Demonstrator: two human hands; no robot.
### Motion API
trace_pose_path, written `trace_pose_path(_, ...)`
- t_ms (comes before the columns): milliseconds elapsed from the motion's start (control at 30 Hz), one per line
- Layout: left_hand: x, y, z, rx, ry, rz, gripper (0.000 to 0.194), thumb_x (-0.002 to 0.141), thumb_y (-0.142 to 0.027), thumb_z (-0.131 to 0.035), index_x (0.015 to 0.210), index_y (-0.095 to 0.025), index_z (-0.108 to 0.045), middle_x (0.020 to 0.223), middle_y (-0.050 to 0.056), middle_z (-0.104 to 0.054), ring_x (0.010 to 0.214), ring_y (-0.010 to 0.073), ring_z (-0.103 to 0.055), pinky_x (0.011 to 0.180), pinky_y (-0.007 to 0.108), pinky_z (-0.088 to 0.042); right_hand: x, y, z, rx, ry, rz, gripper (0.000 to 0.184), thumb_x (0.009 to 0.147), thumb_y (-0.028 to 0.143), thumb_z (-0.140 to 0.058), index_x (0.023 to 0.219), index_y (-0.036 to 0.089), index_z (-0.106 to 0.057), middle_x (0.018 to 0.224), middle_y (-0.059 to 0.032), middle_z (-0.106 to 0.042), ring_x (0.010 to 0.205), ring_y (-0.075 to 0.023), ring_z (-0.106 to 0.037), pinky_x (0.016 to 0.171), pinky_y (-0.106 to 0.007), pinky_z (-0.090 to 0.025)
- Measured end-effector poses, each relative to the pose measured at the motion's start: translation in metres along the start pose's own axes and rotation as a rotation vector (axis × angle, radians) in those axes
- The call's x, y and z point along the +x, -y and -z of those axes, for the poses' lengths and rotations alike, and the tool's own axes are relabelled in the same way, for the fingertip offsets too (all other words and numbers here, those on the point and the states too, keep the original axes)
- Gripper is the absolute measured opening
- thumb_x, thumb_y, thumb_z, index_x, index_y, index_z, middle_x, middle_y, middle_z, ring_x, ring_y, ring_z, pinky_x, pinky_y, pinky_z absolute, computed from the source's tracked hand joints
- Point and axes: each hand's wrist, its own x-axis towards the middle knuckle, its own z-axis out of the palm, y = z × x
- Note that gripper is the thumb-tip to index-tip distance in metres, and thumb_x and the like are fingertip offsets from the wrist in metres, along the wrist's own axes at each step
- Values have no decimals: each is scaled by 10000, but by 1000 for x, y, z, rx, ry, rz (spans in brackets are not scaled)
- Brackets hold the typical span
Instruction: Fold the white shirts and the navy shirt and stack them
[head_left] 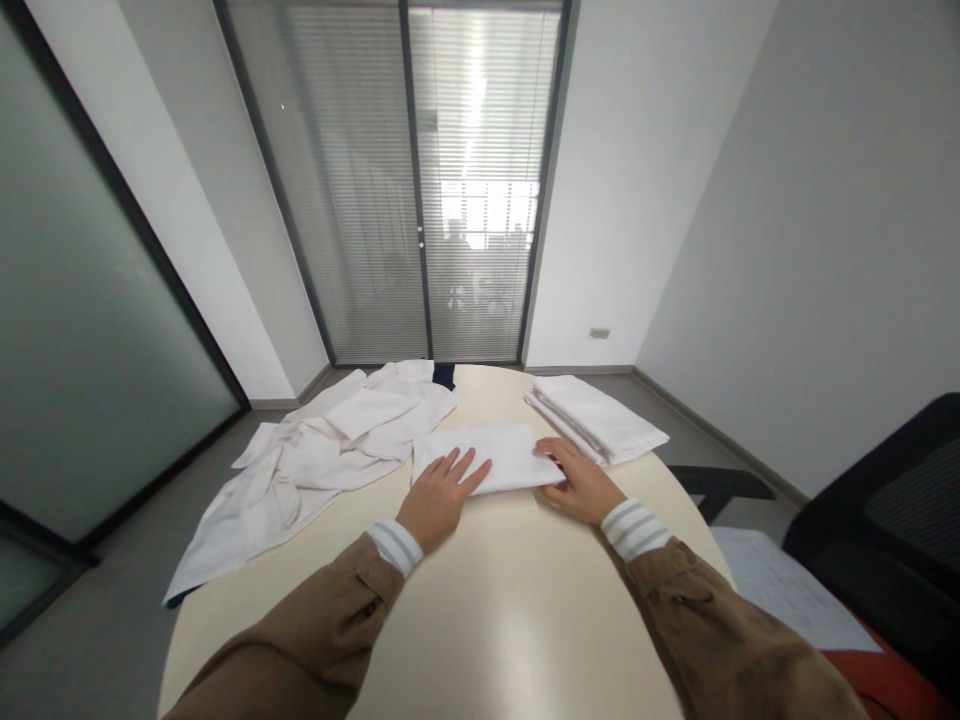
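Observation:
A folded white cloth (495,460), maybe a garment, lies flat in front of me on the cream table (487,620). My left hand (442,490) rests on its near left part with the fingers spread. At its right end, my right hand (577,480) pinches the edge, thumb below and fingers on top. Just beyond that hand lies a stack of folded white cloths (592,410). To the left, a loose heap of crumpled white cloth (330,450) spreads over the table's edge.
A dark blue piece of fabric (444,376) shows behind the heap. On the right stands a black office chair (892,520) with papers (795,585) and something red (885,680) near its seat. Glass panels with blinds (480,200) close off the far side.

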Motion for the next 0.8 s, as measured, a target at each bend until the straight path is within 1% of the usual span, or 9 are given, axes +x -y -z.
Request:
trace_pose_path(100,-1,-1,1,-32,-28,4,684,875,-22,-447,1516,-251,-388,1541,113,-429,1414,318,-403,1104,491,-408,-1,-2,-1,49,-11,12,571,715,148,-619,1270,230,-512,1293,-120,-573,1106,-264,-612,938,-391,-498)
trace_pose_path(167,-1,-1,2,-56,-51,5,666,880,-43,-453,1511,-246,-396,1538,112,-433,1408,318,-411,1100,495,-414,-1,-4,-1,77,-4,48,555,730,163,-632,1271,231,-531,1313,-123,-567,1169,-276,-587,988,-413,-478)
trace_pose_path(267,-1,-2,2,-86,-91,6,667,870,-74,-482,1514,-222,-387,1536,118,-434,1404,313,-416,1110,492,-407,-1,-5,0,100,-10,59,561,747,188,-657,1292,228,-529,1325,-130,-561,1222,-283,-558,1036,-439,-452)
trace_pose_path(433,1,-2,2,-54,-141,13,643,899,-85,-456,1525,-199,-363,1535,130,-433,1399,308,-422,1120,480,-399,0,-1,4,96,6,59,512,769,206,-672,1272,237,-579,1300,-114,-587,1190,-273,-586,1033,-432,-463)
trace_pose_path(533,3,-3,1,-24,-119,-26,624,909,-63,-440,1513,-209,-386,1545,138,-415,1412,316,-403,1119,486,-393,1,4,6,84,25,38,489,796,186,-629,1280,252,-609,1316,-109,-582,1129,-261,-621,960,-402,-510)
trace_pose_path(600,3,-4,1,-12,-80,-61,628,901,-47,-442,1503,-219,-402,1550,139,-407,1416,320,-396,1118,490,-391,1,5,7,72,48,14,529,790,149,-596,1305,268,-610,1345,-107,-567,1050,-243,-651,863,-363,-543)
trace_pose_path(667,2,-5,1,-12,-47,-74,647,888,-48,-462,1506,-224,-394,1549,140,-407,1413,322,-398,1115,493,-391,0,5,9,78,80,8,574,783,130,-574,1338,277,-594,1376,-109,-547,973,-221,-668,780,-327,-554)
trace_pose_path(733,1,-5,1,-22,-30,-73,663,883,-84,-500,1518,-223,-371,1551,146,-401,1412,331,-395,1114,501,-389,-1,4,11,81,117,27,593,790,131,-559,1364,279,-578,1395,-109,-532,969,-215,-667,783,-323,-553)
trace_pose_path(800,1,-5,2,-33,-19,-78,672,884,-118,-523,1525,-227,-355,1557,148,-389,1415,337,-387,1113,507,-388,-2,3,13,65,140,60,607,789,125,-545,1376,280,-570,1389,-101,-537,1046,-231,-647,877,-357,-536)
